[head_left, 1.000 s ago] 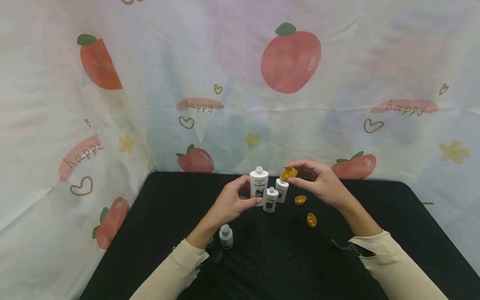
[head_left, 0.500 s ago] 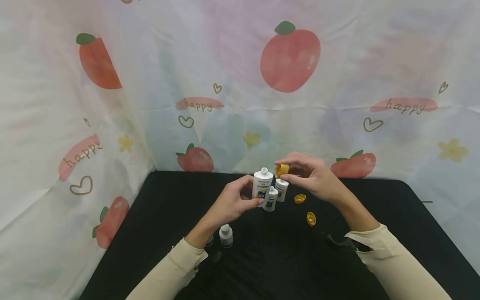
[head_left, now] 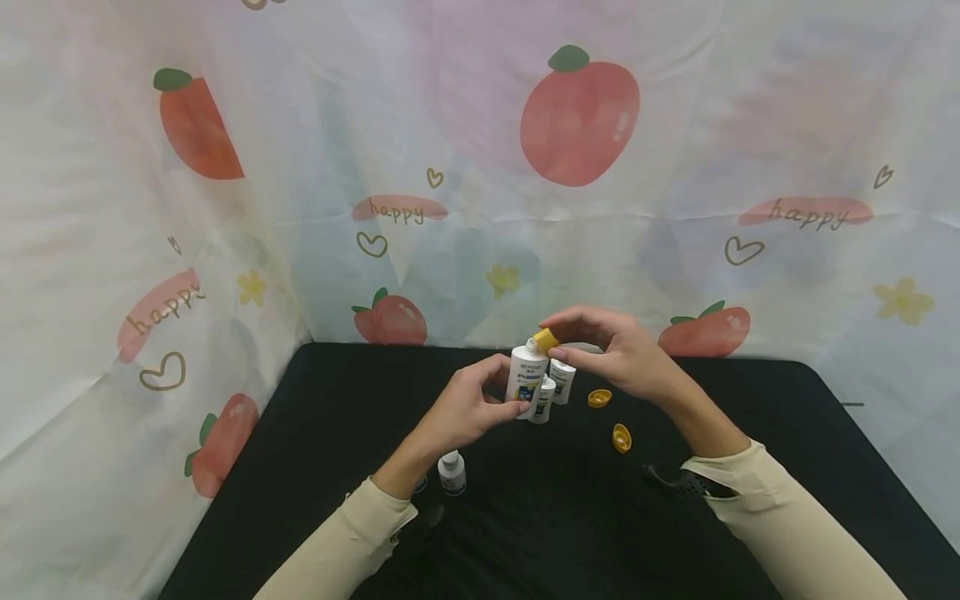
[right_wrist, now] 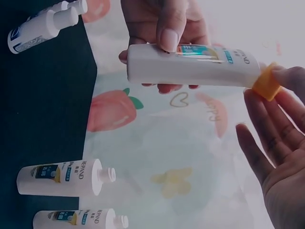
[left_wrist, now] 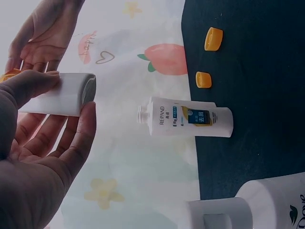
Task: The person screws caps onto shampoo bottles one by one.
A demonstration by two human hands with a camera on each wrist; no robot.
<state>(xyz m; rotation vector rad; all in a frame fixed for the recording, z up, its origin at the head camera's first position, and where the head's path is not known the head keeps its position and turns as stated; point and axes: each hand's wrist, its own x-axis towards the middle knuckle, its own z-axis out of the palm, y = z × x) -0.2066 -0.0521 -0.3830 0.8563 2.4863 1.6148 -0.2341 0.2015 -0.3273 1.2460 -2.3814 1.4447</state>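
Raised over the black table, my left hand [head_left: 472, 406] grips a white REPAND bottle [head_left: 527, 377] round its body, slightly tilted. My right hand [head_left: 618, 352] pinches a yellow-orange cap [head_left: 546, 340] at the bottle's neck. In the right wrist view that cap [right_wrist: 267, 82] sits at an angle against the bottle's mouth; how far it is on cannot be told. Two similar bottles without caps, a nearer one [head_left: 542, 407] and a farther one [head_left: 562, 383], stand just behind the held bottle. Two more orange caps [head_left: 599, 398] [head_left: 622, 438] lie to their right.
By the left forearm stand white-capped bottles [head_left: 452, 475], one mostly hidden by the wrist. A Dove bottle [left_wrist: 269, 205] shows close up in the left wrist view. Behind the black table [head_left: 525, 533] hangs a printed cloth [head_left: 465, 150].
My right hand has moved left and turned the cap over, bringing it down to the bottle's mouth. The held bottle has shifted slightly right and tilted towards the cap.
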